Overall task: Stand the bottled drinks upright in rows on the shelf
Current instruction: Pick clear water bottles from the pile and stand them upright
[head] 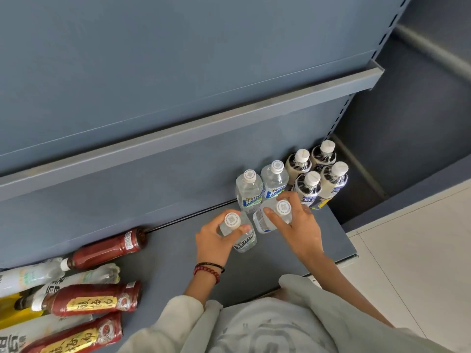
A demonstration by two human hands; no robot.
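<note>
Head camera view, looking down at a grey metal shelf [318,240] with the person's two arms reaching in from the bottom of the frame.

The left hand [216,240] has its fingers and thumb curled round the neck of a clear bottle [244,242], just under its white cap. This bottle is near the middle of the shelf and looks close to upright. The right hand [298,225] pinches the neck of a second clear bottle [263,222] just beside the first. This one leans, with its base toward the left.

Directly behind them, two more clear bottles [249,192] stand upright side by side near the back panel. To their right, at the shelf's end, four milky bottles [316,184] with white caps stand in a tight two-by-two block.

At the left end of the shelf, several bottles lie on their sides in a loose pile: three dark red bottles [102,250] and some white-labelled bottles [28,275].

Beaded bracelets [209,271] circle the left wrist. Another grey shelf [178,138] sits above, and pale floor tiles [420,250] show at the right.
</note>
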